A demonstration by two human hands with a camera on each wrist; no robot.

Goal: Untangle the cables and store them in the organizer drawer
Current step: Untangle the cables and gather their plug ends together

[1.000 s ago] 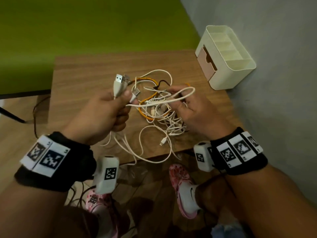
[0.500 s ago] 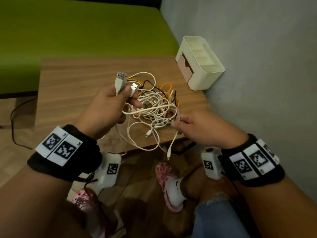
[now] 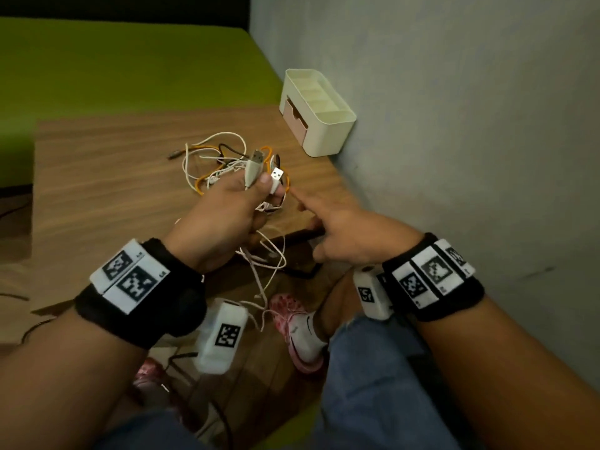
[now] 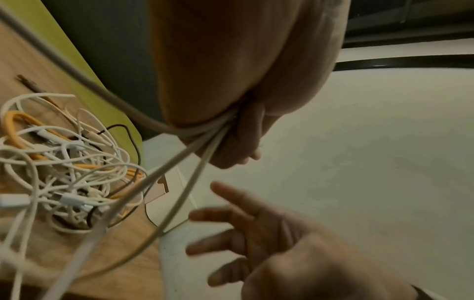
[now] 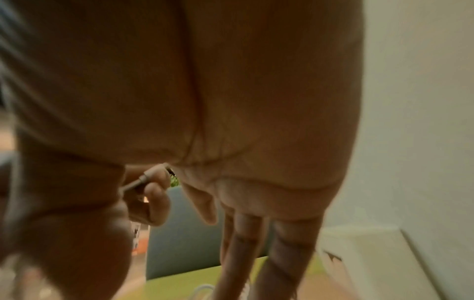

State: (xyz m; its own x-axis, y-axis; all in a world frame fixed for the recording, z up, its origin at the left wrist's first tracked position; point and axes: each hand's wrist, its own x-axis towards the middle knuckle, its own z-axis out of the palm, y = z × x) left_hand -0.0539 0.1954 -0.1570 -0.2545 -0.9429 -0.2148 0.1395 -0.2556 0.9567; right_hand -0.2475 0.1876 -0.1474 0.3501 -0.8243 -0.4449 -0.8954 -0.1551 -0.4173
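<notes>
Nearest, two white USB cables (image 3: 259, 170) are gripped in the left hand (image 3: 224, 216), plugs up, fingers clenched round them; their free lengths are seen hanging off the desk (image 3: 97, 177) edge. The right hand (image 3: 344, 232), which 0.5 s ago was pinching a strand at the bundle's near edge, has been released: fingers spread, nothing held, forefinger aimed at the plugs. Beyond, the tangle (image 3: 220, 164) of white, orange & black leads is left on the desk, less of it lifted than before. Farthest, the organizer (image 3: 328, 131) is against the wall, pink drawer (image 3: 293, 116) shut. Judged: a re-grip is being set up; no cable freed yet, nothing stored.
</notes>
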